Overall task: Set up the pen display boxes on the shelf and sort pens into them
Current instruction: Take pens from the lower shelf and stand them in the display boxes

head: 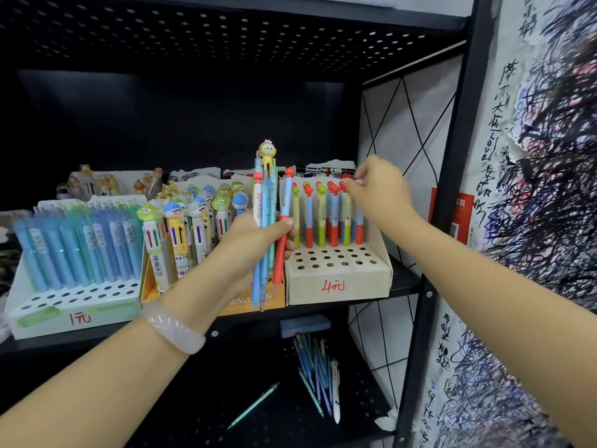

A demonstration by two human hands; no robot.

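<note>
Cardboard box marked 4元 (339, 279) at 3 o'clock of shelf (403, 282), back rows filled. Your left hand (255, 240) grips mixed pen bundle (269, 221) upright, kept ready as supply. Your right hand (376, 185) pinches red-capped pen (350, 185) at box's 1 o'clock corner, probably seating it. Loose pens (318, 373) wait on lower shelf.

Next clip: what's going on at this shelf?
A person is sorting pens into display boxes on a black shelf. The left hand holds a mixed bunch of pens upright. The right hand reaches to the tops of the red-capped pens standing in the beige box, whose front holes are unfilled. More loose pens lie on the shelf below.
</note>
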